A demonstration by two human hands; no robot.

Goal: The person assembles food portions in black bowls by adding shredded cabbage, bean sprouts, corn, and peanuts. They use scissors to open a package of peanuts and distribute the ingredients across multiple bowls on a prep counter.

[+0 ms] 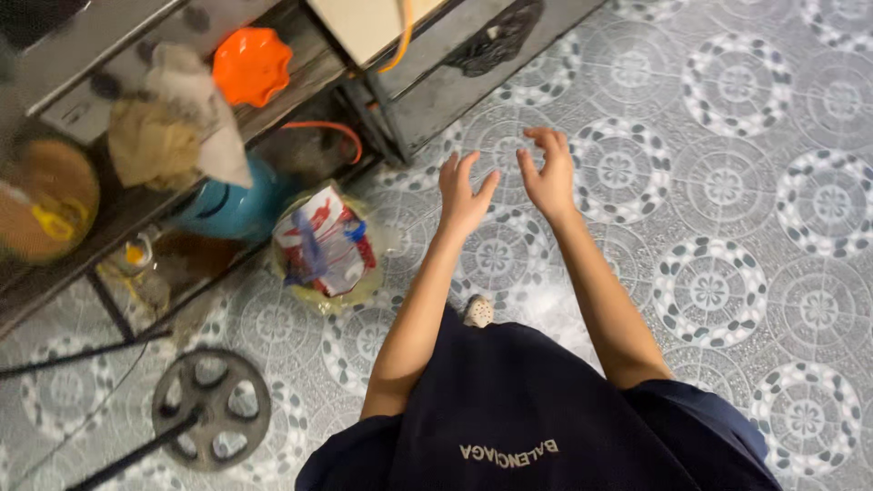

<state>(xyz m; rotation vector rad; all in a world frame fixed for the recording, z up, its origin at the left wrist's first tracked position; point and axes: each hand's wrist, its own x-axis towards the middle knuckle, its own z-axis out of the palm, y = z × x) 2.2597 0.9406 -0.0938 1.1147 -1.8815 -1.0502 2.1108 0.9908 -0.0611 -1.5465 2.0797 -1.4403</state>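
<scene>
**Two bare hands raised over a patterned tile floor**

The left hand (465,193) and the right hand (549,173) are both lifted in front of the body, close together but not touching, with nothing in either of them. The left hand's grip is wide — fingers straight and a little spread, the palm turned toward the other hand. The right hand's grip is also wide, though its fingers curl loosely inward at the tips. Both forearms are bare and rise out of a dark blue shirt (509,409) with pale lettering.

Below the hands lies the tiled floor (727,273), grey with round flower-like patterns. One foot in a light shoe (478,312) peeks out just past the shirt's edge.

The nearest thing to the left hand is a clear plastic bag (327,247) holding red, white and blue packets; it sits on the floor beside a blue gas bottle (232,207) tucked under a metal shelf (118,218). An orange hose (332,132) curves behind the bottle. On the shelf's upper level sit an orange scalloped dish (251,64) and some crumpled cloths (177,118) — further left, a round brown thing is too blurred to tell. At lower left, a round metal stand base (211,407) rests on the floor.
</scene>
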